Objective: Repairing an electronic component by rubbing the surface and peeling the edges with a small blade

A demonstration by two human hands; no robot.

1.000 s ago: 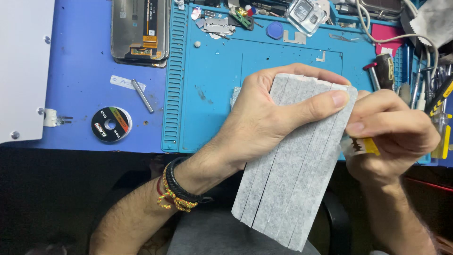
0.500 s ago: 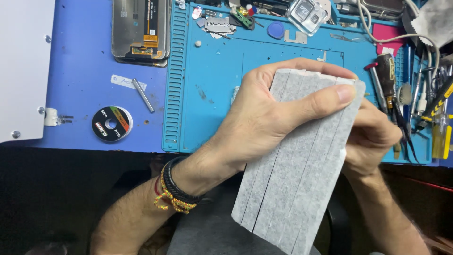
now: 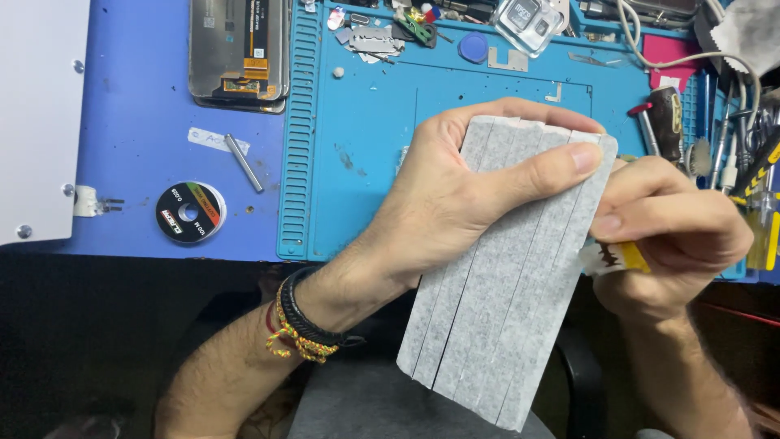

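**Grey sheet held up, small yellow piece pinched at its edge**

The left hand [image 3: 455, 195] has a firm grip on the grey sheet [image 3: 504, 293], thumb across the front near the top, fingers wrapped behind. The sheet hangs tilted over the tabletop's [image 3: 146, 162] front edge, cut lengthwise into parallel strips that all still sit side by side. Just right of that grip, the right hand [image 3: 674, 236] is closed, pinching a small yellow and white piece [image 3: 613, 258] against the sheet's right edge. It looks like the outermost strip is being worked at; freeing it would call for a steady hold on the left and a clean pull along the cut.

Left of the grip and well apart lies a black round spool [image 3: 189, 212] with an orange and green label, on the purple mat beside the blue mat [image 3: 366, 162]. Above it sits a white oblong sticker [image 3: 213, 140].
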